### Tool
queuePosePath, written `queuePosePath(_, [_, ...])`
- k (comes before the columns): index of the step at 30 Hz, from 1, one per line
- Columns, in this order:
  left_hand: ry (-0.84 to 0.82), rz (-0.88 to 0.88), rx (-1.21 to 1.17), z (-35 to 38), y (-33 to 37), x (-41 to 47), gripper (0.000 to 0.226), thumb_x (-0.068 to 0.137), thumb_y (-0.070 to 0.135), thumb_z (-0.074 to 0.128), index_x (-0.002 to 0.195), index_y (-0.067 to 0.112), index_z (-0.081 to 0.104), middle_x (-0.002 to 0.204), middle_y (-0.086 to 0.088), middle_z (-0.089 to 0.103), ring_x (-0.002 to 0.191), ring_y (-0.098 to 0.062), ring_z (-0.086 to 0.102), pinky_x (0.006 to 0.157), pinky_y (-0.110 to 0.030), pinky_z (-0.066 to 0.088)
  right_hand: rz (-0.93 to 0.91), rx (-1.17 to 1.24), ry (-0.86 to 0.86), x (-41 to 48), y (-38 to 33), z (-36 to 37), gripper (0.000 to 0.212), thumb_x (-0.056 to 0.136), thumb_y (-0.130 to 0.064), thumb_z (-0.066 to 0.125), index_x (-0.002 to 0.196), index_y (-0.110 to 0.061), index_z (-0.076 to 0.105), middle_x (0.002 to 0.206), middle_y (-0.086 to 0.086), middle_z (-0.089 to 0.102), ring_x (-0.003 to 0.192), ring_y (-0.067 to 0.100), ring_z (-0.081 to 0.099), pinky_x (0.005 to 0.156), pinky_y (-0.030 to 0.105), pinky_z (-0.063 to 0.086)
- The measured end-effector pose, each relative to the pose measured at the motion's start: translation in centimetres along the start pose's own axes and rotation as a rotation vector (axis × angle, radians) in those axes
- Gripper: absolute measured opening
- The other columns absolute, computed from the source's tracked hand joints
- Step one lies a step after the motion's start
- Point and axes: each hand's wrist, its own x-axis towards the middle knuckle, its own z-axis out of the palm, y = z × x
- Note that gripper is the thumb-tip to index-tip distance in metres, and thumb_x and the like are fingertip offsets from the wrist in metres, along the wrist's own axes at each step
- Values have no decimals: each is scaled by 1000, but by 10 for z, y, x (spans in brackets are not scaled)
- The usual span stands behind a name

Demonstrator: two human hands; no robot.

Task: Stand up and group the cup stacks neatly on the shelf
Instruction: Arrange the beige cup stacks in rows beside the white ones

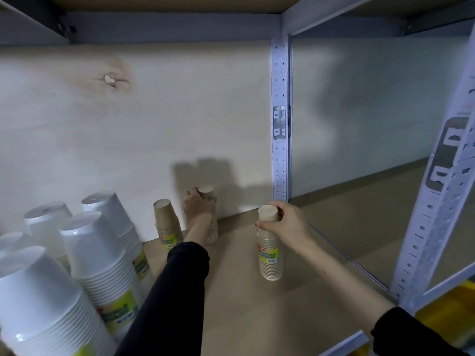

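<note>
Three brown paper cup stacks stand upright on the wooden shelf (239, 299). My left hand (199, 205) grips the top of the far stack (207, 192) by the back panel. Just left of it stands a free brown stack (167, 227). My right hand (288, 222) grips the upper part of a third brown stack (269, 255), which stands apart, nearer the front and to the right. Several taller white cup stacks (102, 263) stand grouped at the left.
A plywood back panel (128, 129) closes the bay. A perforated metal upright (280, 124) stands at the back right and another upright (434, 201) at the front right. Beyond them lies a neighbouring shelf bay (372, 214). A shelf board overhangs above.
</note>
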Motion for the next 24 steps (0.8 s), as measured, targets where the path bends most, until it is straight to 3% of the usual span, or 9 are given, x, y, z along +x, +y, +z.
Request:
queuePosePath(4, [-51, 39, -76, -9, 9, -29, 47, 80, 21, 67, 120, 0, 53, 124, -18, 53, 114, -34, 54, 95, -35, 42, 56, 45, -13, -7, -7, -8, 31, 62, -9, 81, 90, -11, 67, 86, 5, 64, 81, 19, 58, 81, 35, 50])
queuePosePath(11, [-88, 131, -142, -41, 34, -89, 51, 79, 27, 70, 117, -2, 54, 123, -19, 53, 117, -34, 52, 98, -35, 41, 76, 104, -28, -45, -27, -33, 35, 65, -6, 80, 98, -6, 68, 87, 4, 64, 81, 17, 57, 74, 26, 44])
queuePosePath(18, [-143, 184, -161, -72, 40, -142, 50, 75, 23, 73, 115, 0, 53, 122, -14, 52, 118, -29, 50, 98, -30, 38, 73, 93, 23, -90, -46, -53, 31, 63, -6, 81, 86, -18, 65, 87, 6, 66, 81, 17, 58, 79, 35, 49])
queuePosePath(24, [-176, 248, -179, -90, 37, -178, 49, 75, 23, 71, 114, -2, 54, 119, -15, 54, 113, -30, 53, 94, -31, 40, 76, 67, 63, -119, -57, -68, 28, 62, -8, 82, 83, -19, 67, 87, 6, 67, 82, 17, 59, 79, 31, 47])
